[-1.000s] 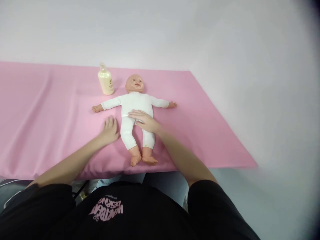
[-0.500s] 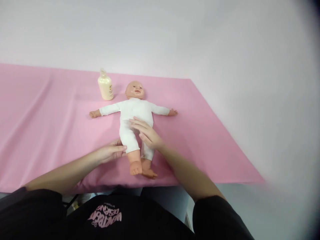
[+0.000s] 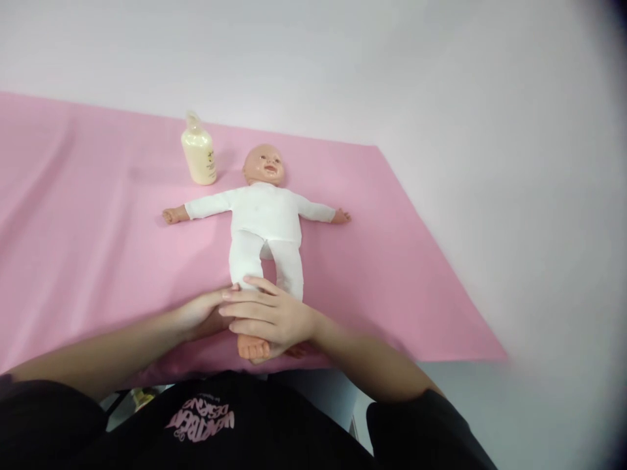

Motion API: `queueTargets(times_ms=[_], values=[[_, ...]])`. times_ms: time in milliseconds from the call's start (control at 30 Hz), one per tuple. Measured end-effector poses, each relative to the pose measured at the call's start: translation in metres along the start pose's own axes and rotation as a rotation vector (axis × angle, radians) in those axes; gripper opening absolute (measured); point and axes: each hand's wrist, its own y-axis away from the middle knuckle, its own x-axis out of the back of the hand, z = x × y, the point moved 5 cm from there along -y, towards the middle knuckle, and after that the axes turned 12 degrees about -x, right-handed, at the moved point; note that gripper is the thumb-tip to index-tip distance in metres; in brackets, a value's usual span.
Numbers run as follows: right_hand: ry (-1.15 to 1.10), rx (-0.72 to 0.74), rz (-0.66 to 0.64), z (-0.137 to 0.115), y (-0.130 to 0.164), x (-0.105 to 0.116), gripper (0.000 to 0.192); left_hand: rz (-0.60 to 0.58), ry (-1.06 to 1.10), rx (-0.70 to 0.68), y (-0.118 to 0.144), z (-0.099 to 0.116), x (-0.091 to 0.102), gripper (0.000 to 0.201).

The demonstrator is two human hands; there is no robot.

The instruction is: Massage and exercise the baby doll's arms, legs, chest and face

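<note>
Pink cloth (image 3: 98, 248) covers the surface, wrinkled on the left side, near edge just in front of the person's black shirt (image 3: 206, 424). White wall (image 3: 441, 98) behind and to the right.

Baby doll (image 3: 264, 222) lies face up mid-cloth, head away from the person, arms spread wide, legs toward the near edge. White one-piece suit, bare plastic head, hands and feet. Suit looks smooth, no visible bunching.

Change: a second ago the right hand lay on the doll's belly and the left hand was flat on the cloth beside its hip. Both have since slid down the legs. Torso and thighs are now uncovered; the work has shifted to the ankles and feet.

Right hand (image 3: 274, 316) is wrapped over the doll's lower legs, fingers curled, one bare foot (image 3: 252, 348) poking out below it. Left hand (image 3: 203, 313) is closed on the same ankle area from the left, partly hidden under the right hand's fingers.

Cream lotion bottle (image 3: 198, 151) stands upright just beside the doll's head, on the left, untouched.
</note>
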Motion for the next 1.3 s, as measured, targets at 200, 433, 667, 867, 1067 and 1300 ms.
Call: queueTargets(times_ms=[200, 433, 667, 867, 1067, 1300], values=[[-0.091, -0.013, 0.06, -0.005, 0.007, -0.003, 0.027, -0.013, 0.141, 0.038, 0.002, 0.009, -0.015, 0.043], [-0.176, 0.13, 0.176, -0.009, 0.007, -0.003, 0.044, -0.047, 0.119, 0.089, 0.003, 0.007, -0.02, 0.047], [0.009, 0.017, 0.079, -0.005, -0.007, 0.009, 0.011, 0.008, 0.131, 0.047, 0.004, 0.003, -0.011, 0.041], [-0.144, 0.014, 0.09, -0.015, -0.008, 0.007, 0.032, 0.021, 0.088, 0.07, 0.004, 0.0, -0.015, 0.041], [-0.188, 0.137, 0.057, -0.022, 0.003, -0.001, 0.041, 0.042, 0.009, 0.105, 0.007, 0.004, -0.019, 0.044], [-0.104, 0.018, 0.072, -0.017, -0.005, 0.002, 0.03, 0.051, 0.034, 0.098, 0.009, -0.001, -0.01, 0.045]])
